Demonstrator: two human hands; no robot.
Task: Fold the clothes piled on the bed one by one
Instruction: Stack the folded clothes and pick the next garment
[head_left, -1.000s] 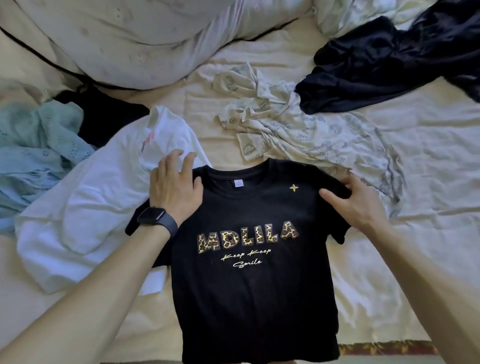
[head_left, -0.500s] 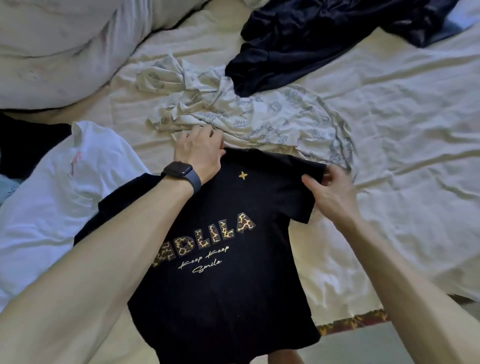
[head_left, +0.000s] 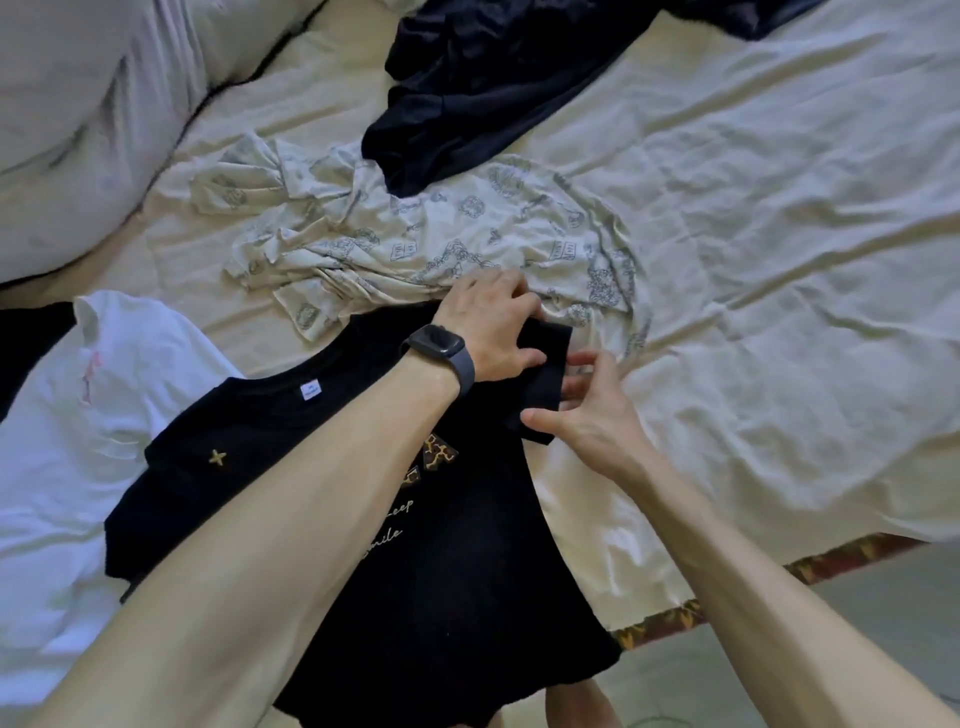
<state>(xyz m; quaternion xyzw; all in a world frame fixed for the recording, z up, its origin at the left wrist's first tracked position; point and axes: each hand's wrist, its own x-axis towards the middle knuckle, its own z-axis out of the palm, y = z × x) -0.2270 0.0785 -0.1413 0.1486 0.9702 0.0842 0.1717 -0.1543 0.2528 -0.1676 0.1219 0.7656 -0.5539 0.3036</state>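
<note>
Left hand (head_left: 485, 330), right hand (head_left: 592, 415) on black T-shirt (head_left: 457, 571) sleeve

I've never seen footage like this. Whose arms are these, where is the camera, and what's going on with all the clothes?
No machine here: a person wears a camera on the head, looking down at their own arms. The left hand, with a smartwatch, holds the shoulder of a black T-shirt spread on the bedsheet. The right hand pinches its sleeve, likely to fold it in. Around lie a white T-shirt, a patterned cream garment and a navy garment, all unfolded.
</note>
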